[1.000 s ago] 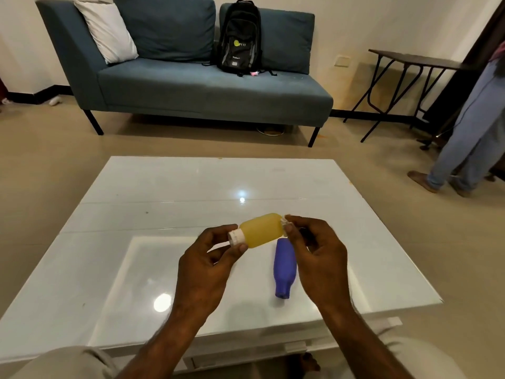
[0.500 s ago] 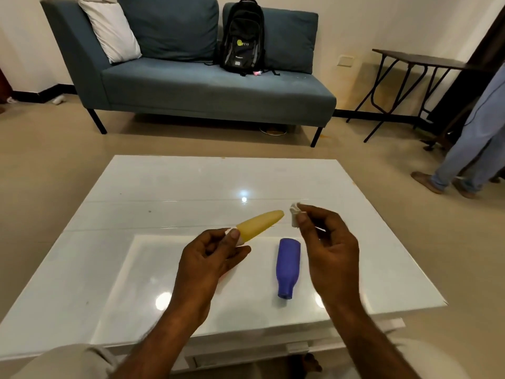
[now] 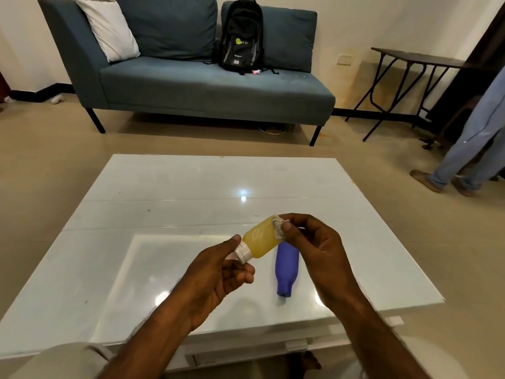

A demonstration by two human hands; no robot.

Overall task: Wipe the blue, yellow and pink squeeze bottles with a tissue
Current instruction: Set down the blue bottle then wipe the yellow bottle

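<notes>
You held the yellow squeeze bottle (image 3: 261, 241) above the white glass table (image 3: 169, 214), tilted, with its white cap (image 3: 244, 253) toward you and low on the left. Your left hand (image 3: 216, 280) gripped it at the cap, the thumb and the fingers closed around that end. Your right hand (image 3: 318, 253) pinched a small crumpled tissue (image 3: 278, 227) between thumb and fingertips and pressed it against the far upper end of the yellow bottle. The blue squeeze bottle (image 3: 285, 266) lay on its side on the table, just under your hands, its neck pointing toward you. You could not see the pink bottle in this view.
</notes>
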